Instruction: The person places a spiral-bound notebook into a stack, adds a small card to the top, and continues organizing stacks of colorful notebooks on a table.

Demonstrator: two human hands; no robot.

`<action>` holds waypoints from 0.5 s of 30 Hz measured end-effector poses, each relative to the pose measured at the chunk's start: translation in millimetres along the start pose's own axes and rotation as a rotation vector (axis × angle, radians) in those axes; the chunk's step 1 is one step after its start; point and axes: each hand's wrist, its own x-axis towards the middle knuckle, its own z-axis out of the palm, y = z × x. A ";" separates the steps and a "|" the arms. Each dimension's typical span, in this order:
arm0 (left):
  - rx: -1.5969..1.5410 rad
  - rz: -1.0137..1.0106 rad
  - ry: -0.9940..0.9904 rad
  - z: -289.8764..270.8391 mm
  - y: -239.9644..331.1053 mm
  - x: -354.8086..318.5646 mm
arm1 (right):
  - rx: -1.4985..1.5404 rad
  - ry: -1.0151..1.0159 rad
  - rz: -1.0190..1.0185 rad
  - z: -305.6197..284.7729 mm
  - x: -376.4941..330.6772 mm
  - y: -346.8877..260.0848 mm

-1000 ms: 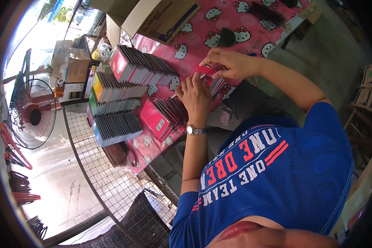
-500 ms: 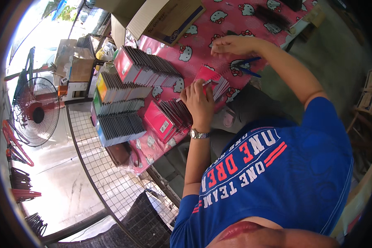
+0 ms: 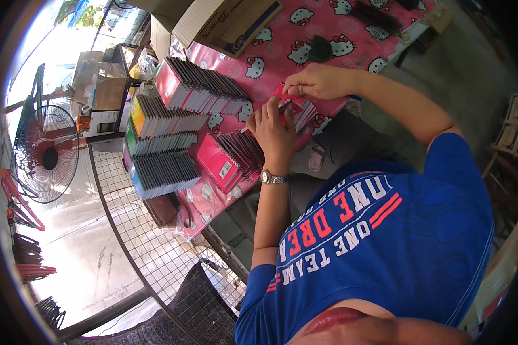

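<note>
My left hand point(image 3: 272, 131), a watch on its wrist, is bent over the near side of a small stack of pink notebooks point(image 3: 308, 112), thumb and fingers closed about the edge of one. My right hand point(image 3: 319, 81) reaches in just beyond, fingertips pinched together close to the stack's far end; whatever is in that pinch is too small to make out. Left of my left hand leans a row of pink spiral-bound notebooks point(image 3: 220, 163). Blue-handled pliers point(image 3: 355, 98) lie mostly hidden beneath my right forearm.
Rows of red point(image 3: 174, 86), yellow point(image 3: 141, 119) and blue point(image 3: 147, 178) spiral notebooks stand at the table's left. An open cardboard box point(image 3: 227, 26) sits at the far side. A dark brush-like object point(image 3: 377, 20) lies far right. A fan point(image 3: 47, 154) stands beyond a wire grid.
My right hand has moved down and nearer to the pink stack, its fingers drawing together, and its forearm now covers most of the pliers. My left hand stays at the stack.
</note>
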 end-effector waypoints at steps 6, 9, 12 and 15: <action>0.029 0.008 -0.040 -6.4 4.5 -0.1 | -0.312 0.143 -0.218 8.5 -6.0 -6.4; 0.048 0.022 -0.046 -6.2 4.0 -1.4 | -0.426 0.234 -0.247 12.8 -6.1 -14.3; 0.015 -0.013 -0.032 -7.2 1.1 -6.2 | -0.348 0.014 -0.175 -1.8 5.8 -18.4; -0.047 -0.022 -0.049 -7.0 -1.5 -7.9 | -0.216 0.113 0.208 -37.7 30.0 47.3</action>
